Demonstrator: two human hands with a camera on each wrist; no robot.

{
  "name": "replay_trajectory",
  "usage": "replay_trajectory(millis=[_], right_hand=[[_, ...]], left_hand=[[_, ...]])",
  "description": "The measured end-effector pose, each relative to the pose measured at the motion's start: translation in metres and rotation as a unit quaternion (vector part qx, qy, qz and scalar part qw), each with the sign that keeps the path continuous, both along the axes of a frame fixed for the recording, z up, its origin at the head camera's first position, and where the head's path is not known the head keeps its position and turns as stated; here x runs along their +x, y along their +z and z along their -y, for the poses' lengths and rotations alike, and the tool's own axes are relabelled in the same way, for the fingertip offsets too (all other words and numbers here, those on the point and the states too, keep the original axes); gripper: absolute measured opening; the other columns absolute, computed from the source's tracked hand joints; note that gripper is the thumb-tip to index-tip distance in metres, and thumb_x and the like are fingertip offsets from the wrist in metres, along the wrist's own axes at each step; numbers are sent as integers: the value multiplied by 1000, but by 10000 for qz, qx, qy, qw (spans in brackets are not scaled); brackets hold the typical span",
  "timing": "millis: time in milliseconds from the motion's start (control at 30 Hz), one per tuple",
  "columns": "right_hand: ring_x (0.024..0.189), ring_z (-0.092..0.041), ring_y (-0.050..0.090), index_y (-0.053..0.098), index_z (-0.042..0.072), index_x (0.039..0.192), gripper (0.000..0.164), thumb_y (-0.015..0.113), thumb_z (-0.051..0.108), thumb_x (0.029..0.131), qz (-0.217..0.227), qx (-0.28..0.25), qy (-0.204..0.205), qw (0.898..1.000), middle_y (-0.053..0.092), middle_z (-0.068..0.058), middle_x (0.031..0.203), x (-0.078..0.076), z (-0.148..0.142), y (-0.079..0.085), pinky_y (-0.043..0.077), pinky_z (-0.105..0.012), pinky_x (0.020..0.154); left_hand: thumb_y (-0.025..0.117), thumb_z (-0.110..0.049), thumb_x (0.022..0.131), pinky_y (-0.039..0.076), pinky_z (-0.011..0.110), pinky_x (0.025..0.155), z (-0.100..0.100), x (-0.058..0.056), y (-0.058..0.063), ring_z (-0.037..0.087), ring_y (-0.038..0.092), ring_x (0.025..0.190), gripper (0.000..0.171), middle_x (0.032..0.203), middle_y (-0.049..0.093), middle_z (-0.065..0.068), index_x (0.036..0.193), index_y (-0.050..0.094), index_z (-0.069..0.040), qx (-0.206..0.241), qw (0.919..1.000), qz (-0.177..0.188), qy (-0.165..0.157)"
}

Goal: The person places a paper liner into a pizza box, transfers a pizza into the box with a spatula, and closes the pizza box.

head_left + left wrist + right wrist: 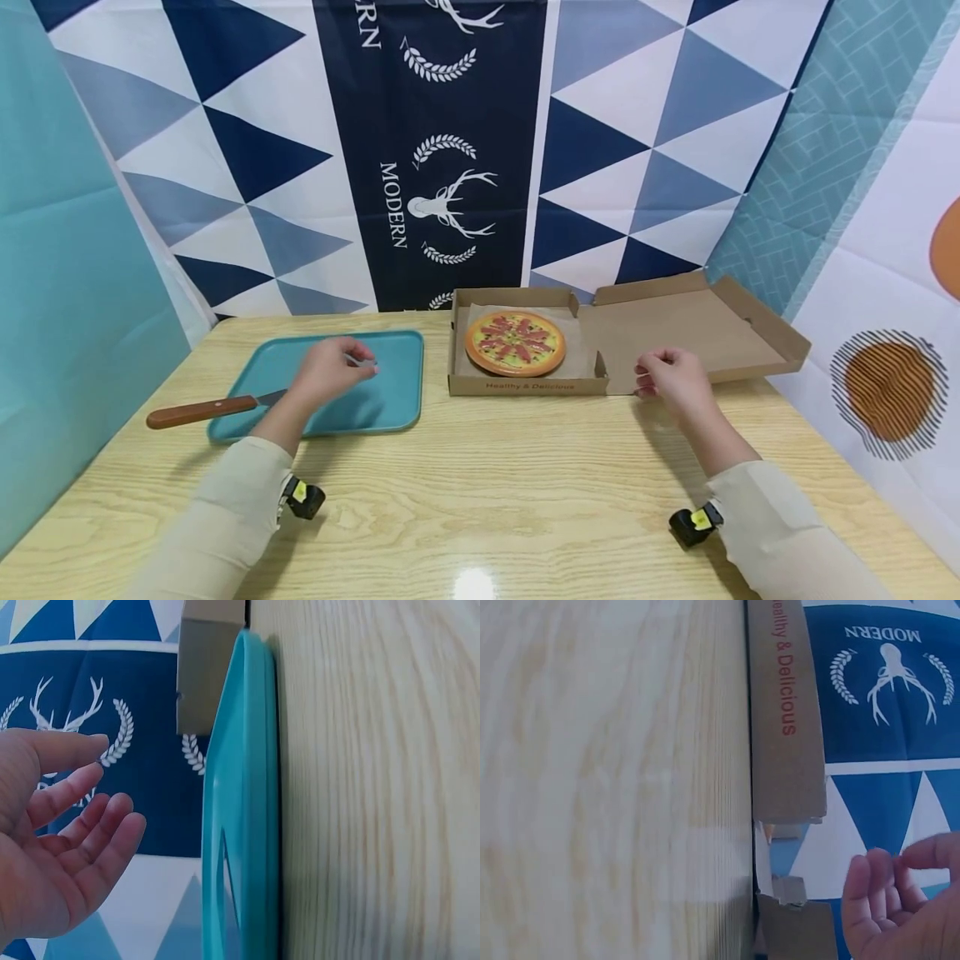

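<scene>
Left hand (332, 371) raised, fingers loosely bent, thumb near forefinger. Right hand (677, 383) likewise raised, fingers loosely curled, thumb close to fingertips. Left forearm (225, 508), right forearm (780, 512) stretched forward, well apart.

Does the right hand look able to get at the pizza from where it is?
Probably yes: the right hand appears empty and is just to one side of the pizza, and the box lies open, with nothing covering the pizza.
</scene>
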State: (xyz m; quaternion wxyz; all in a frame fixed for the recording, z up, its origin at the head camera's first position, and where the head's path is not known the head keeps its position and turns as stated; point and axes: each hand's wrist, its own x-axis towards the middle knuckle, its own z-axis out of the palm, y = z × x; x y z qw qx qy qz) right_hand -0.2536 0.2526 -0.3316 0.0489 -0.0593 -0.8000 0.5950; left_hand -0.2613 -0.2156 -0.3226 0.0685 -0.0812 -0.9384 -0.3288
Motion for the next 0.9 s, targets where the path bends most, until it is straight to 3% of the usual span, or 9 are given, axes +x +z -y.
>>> replay_trajectory(millis=[200, 467, 700, 800, 900], right_hand=[[60, -9, 59, 53, -5, 95, 13, 48, 8, 96, -228, -1352, -628, 9886, 60, 1, 71, 6, -8, 3, 54, -23, 57], [51, -10, 53, 62, 8, 72, 24, 54, 5, 94, 84, -2897, -1147, 9502, 59, 0, 65, 11, -30, 9, 51, -24, 51], [47, -13, 48, 57, 10, 69, 20, 59, 5, 89, 426, -3513, -1963, 9145, 53, 0, 56, 16, -45, 11, 48, -27, 46], [51, -14, 45, 51, 9, 82, 12, 60, 5, 88, 472, -3570, -2433, 9006, 49, 0, 74, 16, -48, 9, 47, -25, 47], [56, -13, 42, 43, 11, 94, 21, 62, 5, 87, 447, -3465, -2799, 8942, 40, 0, 90, 16, -52, 5, 44, -24, 47]], left_hand=[[72, -16, 88, 53, 37, 73, -15, -5, -5, 30, 61, 98, 21, 106, 63, 13, 104, 68, -2, 516, 9980, 326, -163], [72, -16, 89, 55, 41, 75, -37, -11, -7, 28, 65, 86, 26, 108, 61, 11, 110, 67, -1, 908, 9911, 918, -335], [72, -12, 89, 54, 37, 71, -54, -18, -11, 23, 61, 81, 26, 98, 61, 9, 110, 65, 3, 1207, 9839, 1234, -456], [71, -11, 89, 54, 37, 73, -62, -20, -11, 22, 59, 88, 32, 103, 62, 11, 115, 63, 4, 1340, 9790, 1444, -517], [71, -12, 89, 55, 35, 73, -70, -22, -12, 26, 59, 98, 41, 118, 58, 18, 124, 59, 4, 1517, 9721, 1704, -534]])
